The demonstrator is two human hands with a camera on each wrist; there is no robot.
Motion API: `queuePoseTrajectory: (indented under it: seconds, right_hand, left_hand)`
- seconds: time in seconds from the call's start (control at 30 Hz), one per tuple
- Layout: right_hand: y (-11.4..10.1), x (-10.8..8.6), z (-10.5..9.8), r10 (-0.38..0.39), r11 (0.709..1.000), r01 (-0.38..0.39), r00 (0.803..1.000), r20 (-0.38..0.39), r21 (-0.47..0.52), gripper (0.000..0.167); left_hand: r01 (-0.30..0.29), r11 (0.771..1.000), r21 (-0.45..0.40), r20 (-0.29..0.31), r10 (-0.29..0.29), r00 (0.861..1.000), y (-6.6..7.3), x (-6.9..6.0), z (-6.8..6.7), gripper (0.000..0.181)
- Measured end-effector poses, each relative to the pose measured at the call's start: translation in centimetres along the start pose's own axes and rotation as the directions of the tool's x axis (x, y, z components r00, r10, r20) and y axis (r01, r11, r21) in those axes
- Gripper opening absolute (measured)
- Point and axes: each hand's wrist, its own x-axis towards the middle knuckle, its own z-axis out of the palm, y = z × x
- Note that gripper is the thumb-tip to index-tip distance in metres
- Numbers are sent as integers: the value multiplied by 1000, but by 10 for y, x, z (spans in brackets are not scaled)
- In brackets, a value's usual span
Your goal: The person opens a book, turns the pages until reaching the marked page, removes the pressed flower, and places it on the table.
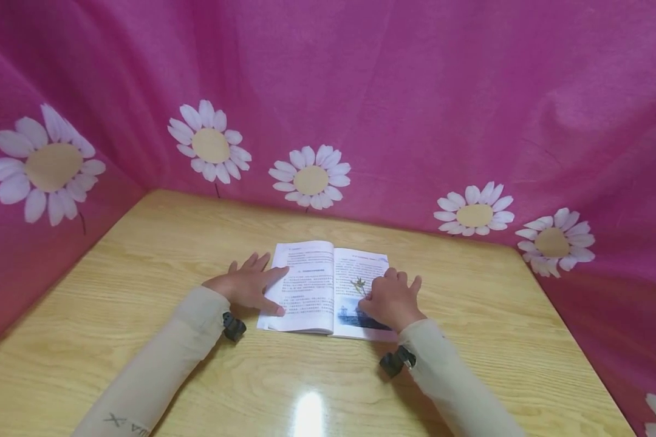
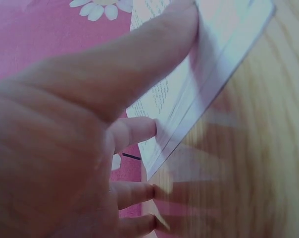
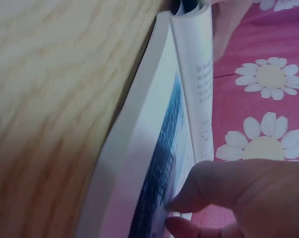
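Observation:
An open book (image 1: 306, 291) lies on the wooden table, text on its left page and a blue picture (image 3: 157, 183) low on its right page. My left hand (image 1: 247, 284) is spread at the left edge; its thumb (image 2: 139, 64) and index finger rest on the left page, the other fingers on the table. On the right page a small yellow-green leaf sprig (image 1: 359, 285) shows above the picture. My right hand (image 1: 393, 298) pinches the sprig's thin stem between thumb and index finger, close to the page. The right wrist view does not show the sprig's leaves.
The pale wooden table (image 1: 470, 352) extends around the book. A pink cloth (image 1: 361, 91) with large white daisies hangs behind and at both sides. Each wrist carries a small black camera (image 1: 233, 328) below the beige sleeves.

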Motion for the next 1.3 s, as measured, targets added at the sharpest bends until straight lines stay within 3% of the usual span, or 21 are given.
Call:
queuePoseTrajectory:
  seconds: [0.3,0.53,0.7,0.83,1.0,1.13,1.3]
  right_hand:
    - [2,4,-4,29,998,-27,999,31,-58,27]
    - [10,1,-4,-9,995,6,1000,-26,-100,24]
    - [17,-1,-5,5,997,-7,1000,-28,-75,23]
    - [35,-1,-11,31,999,-32,999,-23,-30,23]
    - [76,1,-17,70,998,-70,997,-34,5,25]
    - [103,3,-17,134,991,-134,991,-17,-11,21]
    - [118,7,-17,194,980,-193,981,27,-36,20]
  left_hand:
    - [-3,1000,5,-3,3,1000,-2,-1,0,99]
    - [-32,999,10,-1,32,999,-3,0,-2,100]
    - [-35,999,10,3,35,999,-2,0,-1,99]
    - [-36,999,10,5,36,999,-4,2,2,100]
    - [-23,1000,17,9,23,1000,-3,4,5,101]
    - [-20,1000,19,10,20,1000,-2,4,5,101]
    - [-24,1000,11,-7,24,1000,0,2,3,100]
